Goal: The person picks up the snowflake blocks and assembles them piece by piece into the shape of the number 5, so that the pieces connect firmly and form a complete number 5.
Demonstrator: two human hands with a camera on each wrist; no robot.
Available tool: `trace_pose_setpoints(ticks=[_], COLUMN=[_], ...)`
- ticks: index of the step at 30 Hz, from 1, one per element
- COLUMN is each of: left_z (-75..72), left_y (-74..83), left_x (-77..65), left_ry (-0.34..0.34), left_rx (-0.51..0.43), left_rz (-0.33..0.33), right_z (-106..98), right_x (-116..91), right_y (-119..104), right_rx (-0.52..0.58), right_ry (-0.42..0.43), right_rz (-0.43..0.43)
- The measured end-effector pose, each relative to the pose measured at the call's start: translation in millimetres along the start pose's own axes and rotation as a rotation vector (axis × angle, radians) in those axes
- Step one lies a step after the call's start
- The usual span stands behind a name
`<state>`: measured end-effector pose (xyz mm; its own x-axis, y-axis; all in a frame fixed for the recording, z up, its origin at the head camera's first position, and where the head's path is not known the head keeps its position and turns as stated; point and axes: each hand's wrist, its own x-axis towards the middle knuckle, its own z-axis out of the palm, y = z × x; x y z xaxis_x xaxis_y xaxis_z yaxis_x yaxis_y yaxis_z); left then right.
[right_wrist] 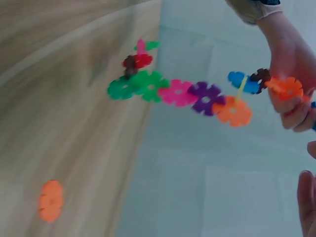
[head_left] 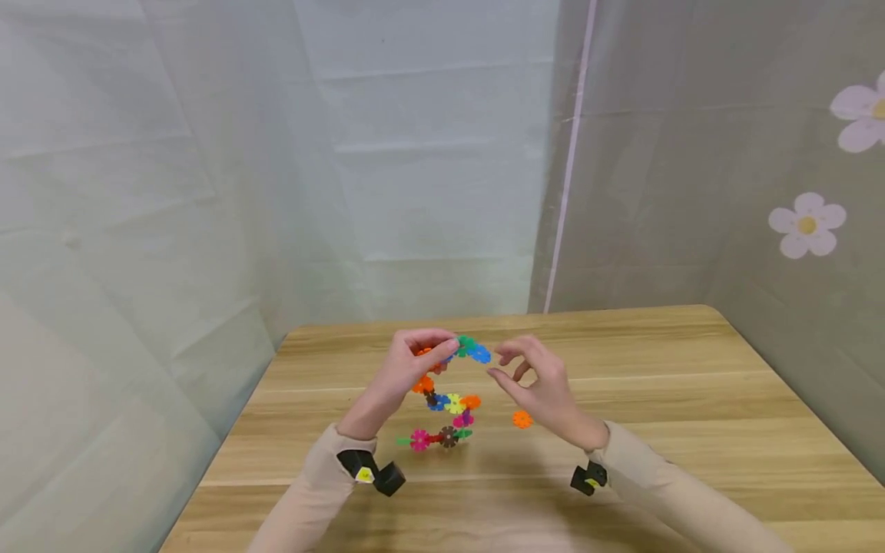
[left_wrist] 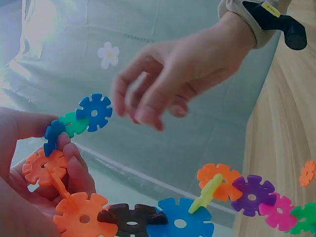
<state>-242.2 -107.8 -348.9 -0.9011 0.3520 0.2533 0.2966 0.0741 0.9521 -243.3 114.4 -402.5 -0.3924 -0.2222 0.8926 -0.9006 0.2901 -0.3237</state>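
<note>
A chain of slotted, flower-shaped plastic discs in many colours hangs from my left hand (head_left: 404, 365). Thumb and fingers pinch it near a dark blue disc (left_wrist: 53, 137). Past the fingertips, a green disc (left_wrist: 74, 124) and a bright blue disc (left_wrist: 94, 113) form the chain's upper end. Orange, black, yellow, purple and pink discs follow below, down to a pink disc (head_left: 419, 440) and a green end piece low over the table; contact there is unclear. My right hand (head_left: 542, 384) hovers just right of the blue end disc, fingers loosely bent, holding nothing.
One loose orange disc (head_left: 522, 419) lies on the wooden table (head_left: 691, 430), below and left of my right wrist. Pale cloth curtains (head_left: 429, 192) hang behind and at both sides of the table. Each wrist carries a black camera mount.
</note>
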Motion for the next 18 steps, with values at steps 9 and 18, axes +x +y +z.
trace_pose_setpoints(ticks=[9,18], left_z=[-3.4,-3.4], left_y=[6.4,17.4], left_x=[0.5,1.8], left_ry=[-0.016,-0.036], left_rx=[0.055,0.134], left_rz=[-0.067,-0.087], right_z=[-8,-15], right_x=[-15,-32], right_y=[16,36], right_rx=[-0.1,-0.165], right_ry=[-0.187,-0.604], right_rz=[0.301,0.601])
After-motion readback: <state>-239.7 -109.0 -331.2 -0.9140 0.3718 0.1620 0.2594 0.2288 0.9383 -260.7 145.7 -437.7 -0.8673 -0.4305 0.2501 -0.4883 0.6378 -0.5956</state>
